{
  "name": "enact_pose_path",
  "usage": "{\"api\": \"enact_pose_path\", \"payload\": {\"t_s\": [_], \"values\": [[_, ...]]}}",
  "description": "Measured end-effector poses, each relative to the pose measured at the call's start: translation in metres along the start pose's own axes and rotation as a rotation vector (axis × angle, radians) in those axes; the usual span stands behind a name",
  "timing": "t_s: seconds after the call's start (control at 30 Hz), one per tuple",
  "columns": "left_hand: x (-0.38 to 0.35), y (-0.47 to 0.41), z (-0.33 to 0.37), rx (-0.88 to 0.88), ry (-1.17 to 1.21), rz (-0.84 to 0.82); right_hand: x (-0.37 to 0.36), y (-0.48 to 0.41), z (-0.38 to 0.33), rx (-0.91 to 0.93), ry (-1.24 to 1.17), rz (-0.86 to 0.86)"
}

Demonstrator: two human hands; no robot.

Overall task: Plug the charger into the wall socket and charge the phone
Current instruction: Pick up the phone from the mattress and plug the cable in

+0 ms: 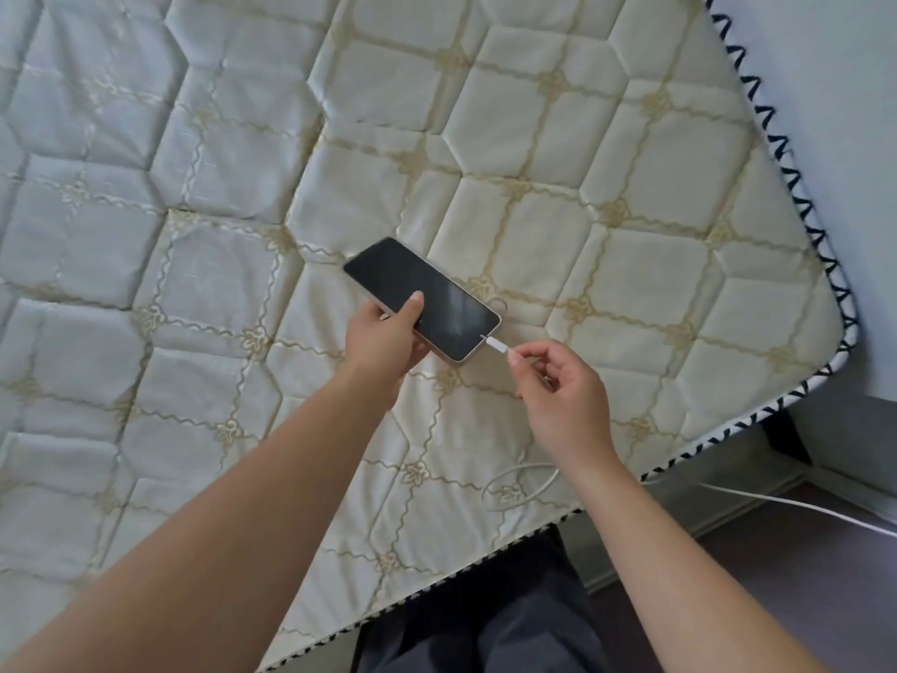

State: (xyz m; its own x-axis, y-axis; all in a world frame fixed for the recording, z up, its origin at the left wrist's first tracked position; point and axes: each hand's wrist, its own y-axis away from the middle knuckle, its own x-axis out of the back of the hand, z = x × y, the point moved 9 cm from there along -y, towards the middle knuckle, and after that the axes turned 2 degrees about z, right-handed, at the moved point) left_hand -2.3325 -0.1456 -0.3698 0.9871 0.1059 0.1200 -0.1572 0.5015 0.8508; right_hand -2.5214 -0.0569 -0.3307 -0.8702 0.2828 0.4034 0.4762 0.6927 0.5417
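1. Head view looks down on a quilted mattress, with the phone held just above it, screen up and dark.
2. Left hand grips the phone along its long edge, thumb on the glass and fingers curled beneath, so the hand is closed on the phone.
3. Right hand pinches the white cable connector between thumb and forefinger, its other fingers loosely curled; the metal tip sits at the phone's bottom port, though I cannot tell whether it is fully seated.
4. White cable loops on the mattress near the edge and trails off across the floor to the right; neither wall socket nor charger block is in view.
5. Handling judgement: the phone looks light, rigid and slick, with fragile glass, so a side-edge grip suits it. The connector is small and stiff, best pinched by its plastic body and pushed straight in, while the cable is limp and should not be tugged.
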Motion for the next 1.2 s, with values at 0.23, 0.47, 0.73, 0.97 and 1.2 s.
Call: {"api": "enact_pose_path", "payload": {"t_s": [0.23, 0.47, 0.73, 0.97, 1.2], "values": [[0.014, 0.034, 0.005, 0.080, 0.270, -0.064, 0.010, 0.013, -0.043, 0.105, -0.110, -0.057], [0.036, 0.062, 0.022, 0.066, 0.440, -0.062, 0.019, 0.031, -0.082, 0.194, -0.172, -0.101], [0.054, 0.082, 0.023, 0.051, 0.494, -0.073, 0.008, 0.049, -0.108, 0.308, -0.168, -0.141], [0.071, 0.086, 0.011, 0.116, 0.559, 0.005, -0.003, 0.060, -0.104, 0.308, -0.117, -0.128], [0.072, 0.087, 0.011, 0.094, 0.526, -0.031, -0.006, 0.063, -0.110, 0.347, -0.086, -0.109]]}}
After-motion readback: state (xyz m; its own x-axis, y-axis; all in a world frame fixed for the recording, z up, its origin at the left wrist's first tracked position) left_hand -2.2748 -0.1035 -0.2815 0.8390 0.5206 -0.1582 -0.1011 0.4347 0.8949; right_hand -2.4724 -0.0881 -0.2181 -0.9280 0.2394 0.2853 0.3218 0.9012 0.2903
